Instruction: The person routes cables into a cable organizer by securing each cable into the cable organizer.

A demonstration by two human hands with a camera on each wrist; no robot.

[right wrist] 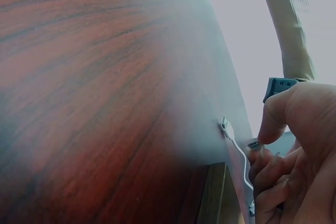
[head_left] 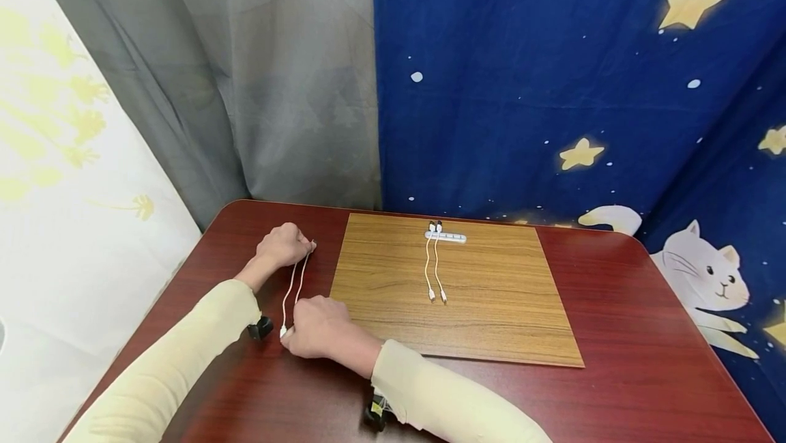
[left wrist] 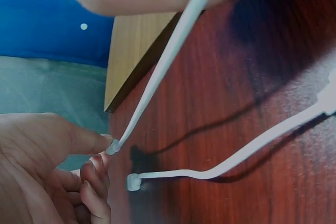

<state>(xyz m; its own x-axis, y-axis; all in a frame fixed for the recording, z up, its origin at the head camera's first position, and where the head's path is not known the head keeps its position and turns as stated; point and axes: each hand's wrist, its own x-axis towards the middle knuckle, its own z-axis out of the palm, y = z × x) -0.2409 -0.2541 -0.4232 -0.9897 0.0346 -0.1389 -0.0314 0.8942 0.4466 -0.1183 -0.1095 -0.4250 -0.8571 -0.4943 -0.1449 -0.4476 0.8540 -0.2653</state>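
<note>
Between my two hands a white USB charging cable point(head_left: 300, 282) runs over the left part of the table. My left hand point(head_left: 284, 245) pinches its small far connector point(left wrist: 113, 147) between thumb and fingers. My right hand point(head_left: 321, 327), nearer the front, grips the cable's USB plug point(right wrist: 255, 144) by thumb and fingertips. Beside it a second white cable point(head_left: 286, 298) lies on the table, with its small connector point(left wrist: 134, 182) close below the left fingertips in the left wrist view. The second cable's USB plug point(right wrist: 227, 127) rests near the right hand.
A wood-grain board point(head_left: 503, 320) lies on the dark red table point(head_left: 638, 334), right of the hands. On it a white cable clip strip point(head_left: 453, 237) holds two more white cables point(head_left: 437, 265) side by side. Grey and blue curtains point(head_left: 491, 88) hang behind the table.
</note>
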